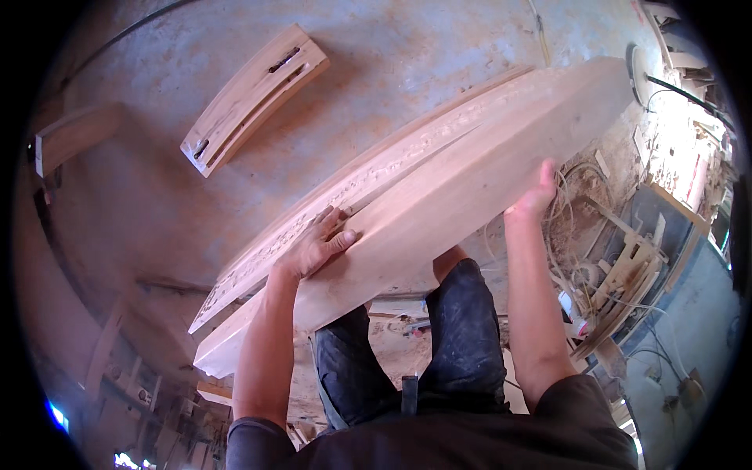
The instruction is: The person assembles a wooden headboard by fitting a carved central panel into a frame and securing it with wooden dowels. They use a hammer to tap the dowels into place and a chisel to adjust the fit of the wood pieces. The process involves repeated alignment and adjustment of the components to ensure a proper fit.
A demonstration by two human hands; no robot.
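Observation:
A long, thick wooden board (439,211) with pale planed faces slants across the view, from lower left to upper right, in front of my legs. My left hand (317,244) grips its far edge, thumb on the broad face and fingers reaching over the edge. Farther right, my right hand (533,194) holds the near edge from below; its thumb points up and the other fingers are hidden behind the wood. Just beyond the board lies a second long, curved wooden piece (376,174), its surface strewn with chips or rough marks.
A short curved wooden block (254,98) with dark slots lies on the dusty bench top (376,47). Another curved piece (74,141) sits at the far left. Wood offcuts (627,274) and loose cables (560,211) are heaped on the right.

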